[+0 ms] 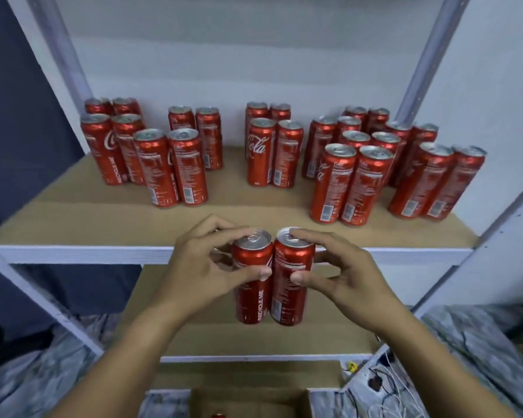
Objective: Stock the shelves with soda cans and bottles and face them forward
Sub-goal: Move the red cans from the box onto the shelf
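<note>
Red soda cans in hand, two of them, upright and touching side by side: left can (252,274) pinched between thumb and fingers of the left grip (203,267), right can (291,274) pinched likewise by the right grip (340,274). Both held in the air just in front of the shelf's white front edge (82,254). Beyond the grips, on the brown shelf board, roughly twenty-four more shelved cans (261,152) standing in pairs, exact count blurred at the back. Below the grips, one open cardboard box (249,401).
</note>
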A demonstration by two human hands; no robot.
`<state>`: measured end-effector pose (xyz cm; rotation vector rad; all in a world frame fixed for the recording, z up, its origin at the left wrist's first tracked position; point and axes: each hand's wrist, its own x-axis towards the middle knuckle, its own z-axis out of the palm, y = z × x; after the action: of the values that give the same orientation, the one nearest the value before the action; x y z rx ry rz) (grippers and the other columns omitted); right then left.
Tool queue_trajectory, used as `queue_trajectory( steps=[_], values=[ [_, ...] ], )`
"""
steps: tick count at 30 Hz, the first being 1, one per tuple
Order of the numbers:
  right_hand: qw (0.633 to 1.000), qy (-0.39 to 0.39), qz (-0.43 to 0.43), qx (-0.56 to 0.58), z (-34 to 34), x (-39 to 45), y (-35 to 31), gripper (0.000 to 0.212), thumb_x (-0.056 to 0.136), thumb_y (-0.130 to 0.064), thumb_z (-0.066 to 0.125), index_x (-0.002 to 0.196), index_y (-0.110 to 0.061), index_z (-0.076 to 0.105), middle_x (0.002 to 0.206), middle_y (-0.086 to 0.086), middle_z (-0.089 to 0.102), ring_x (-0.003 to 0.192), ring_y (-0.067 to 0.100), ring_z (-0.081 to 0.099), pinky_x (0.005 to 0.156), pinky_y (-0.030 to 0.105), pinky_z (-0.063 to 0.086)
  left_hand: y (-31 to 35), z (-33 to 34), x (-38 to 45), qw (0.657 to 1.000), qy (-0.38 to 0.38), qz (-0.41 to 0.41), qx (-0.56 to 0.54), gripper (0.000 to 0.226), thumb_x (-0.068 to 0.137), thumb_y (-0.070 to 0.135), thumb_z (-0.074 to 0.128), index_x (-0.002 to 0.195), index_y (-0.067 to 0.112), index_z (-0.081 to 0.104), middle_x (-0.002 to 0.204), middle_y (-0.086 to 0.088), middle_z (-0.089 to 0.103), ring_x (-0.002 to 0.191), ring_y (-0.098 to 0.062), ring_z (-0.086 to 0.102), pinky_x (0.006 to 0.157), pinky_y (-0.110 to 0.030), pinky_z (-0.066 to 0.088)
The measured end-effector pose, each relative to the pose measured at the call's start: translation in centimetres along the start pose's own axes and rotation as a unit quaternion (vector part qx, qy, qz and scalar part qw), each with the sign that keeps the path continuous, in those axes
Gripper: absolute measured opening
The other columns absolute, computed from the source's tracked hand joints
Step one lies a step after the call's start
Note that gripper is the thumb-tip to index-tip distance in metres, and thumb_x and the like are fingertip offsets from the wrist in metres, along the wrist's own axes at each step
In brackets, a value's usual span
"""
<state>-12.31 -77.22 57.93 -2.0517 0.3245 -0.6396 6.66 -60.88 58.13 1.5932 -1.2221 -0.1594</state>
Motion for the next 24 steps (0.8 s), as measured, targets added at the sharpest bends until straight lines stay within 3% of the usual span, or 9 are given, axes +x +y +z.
queue_trajectory(
  steps=[5,9,13,16,20,24],
  values=[
    [0.997,0.028,-0.061,-0.024,-1.5,3.9,-3.2,0.058,0.083,-0.024,0.08,0.136,-0.035,0.059,0.129,-0.016,0.062,0.11,0.009,0.064,0.091,0.027,0.053,2.5,-2.3,4.0,0.998,0.039,0.052,0.021,0.058,0.062,0.036,0.093,0.117,0.028,0.076,0.103,0.01,0.061,0.09,-0.011,0.066,0.073,-0.026,0.06],
    [0.997,0.023,-0.079,-0.015,-1.0,7.4,-3.4,0.059,0.085,-0.022,0.079,0.137,-0.039,0.056,0.128,-0.004,0.064,0.11,0.012,0.066,0.096,0.036,0.054,2.4,-3.8,6.2,0.994,0.078,0.064,0.051,0.056,0.063,0.038,0.092,0.116,0.027,0.077,0.1,0.011,0.06,0.088,-0.011,0.065,0.075,-0.027,0.058],
    [0.996,0.02,-0.085,-0.025,0.4,10.6,-2.4,0.058,0.086,-0.023,0.078,0.136,-0.042,0.055,0.134,-0.011,0.06,0.119,0.01,0.061,0.1,0.042,0.053,0.9,-4.7,7.8,0.988,0.1,0.051,0.102,0.062,0.062,0.048,0.09,0.118,0.027,0.076,0.099,0.013,0.058,0.086,-0.003,0.059,0.077,-0.028,0.055],
    [0.996,0.017,-0.076,-0.031,1.3,12.3,-1.6,0.059,0.086,-0.023,0.079,0.135,-0.044,0.055,0.133,-0.009,0.059,0.118,0.008,0.06,0.099,0.038,0.053,-0.2,-5.1,8.7,0.985,0.123,0.04,0.113,0.065,0.06,0.052,0.088,0.118,0.025,0.076,0.098,0.014,0.058,0.084,0.0,0.057,0.077,-0.024,0.051],
    [0.996,0.027,-0.083,-0.036,2.3,13.8,-1.2,0.058,0.087,-0.021,0.077,0.138,-0.039,0.055,0.133,-0.006,0.059,0.119,0.002,0.058,0.098,0.021,0.051,-1.1,-5.2,9.7,0.981,0.144,0.026,0.125,0.067,0.06,0.045,0.092,0.121,0.022,0.075,0.102,0.012,0.058,0.093,-0.001,0.059,0.081,-0.018,0.05],
    [0.995,0.035,-0.079,-0.044,2.8,14.6,-0.9,0.059,0.088,-0.021,0.076,0.139,-0.038,0.053,0.134,-0.006,0.057,0.119,0.001,0.058,0.098,0.022,0.052,-1.8,-5.0,10.4,0.979,0.151,0.019,0.133,0.071,0.06,0.039,0.095,0.125,0.019,0.073,0.106,0.009,0.058,0.102,-0.008,0.061,0.091,-0.033,0.058]
  ],
)
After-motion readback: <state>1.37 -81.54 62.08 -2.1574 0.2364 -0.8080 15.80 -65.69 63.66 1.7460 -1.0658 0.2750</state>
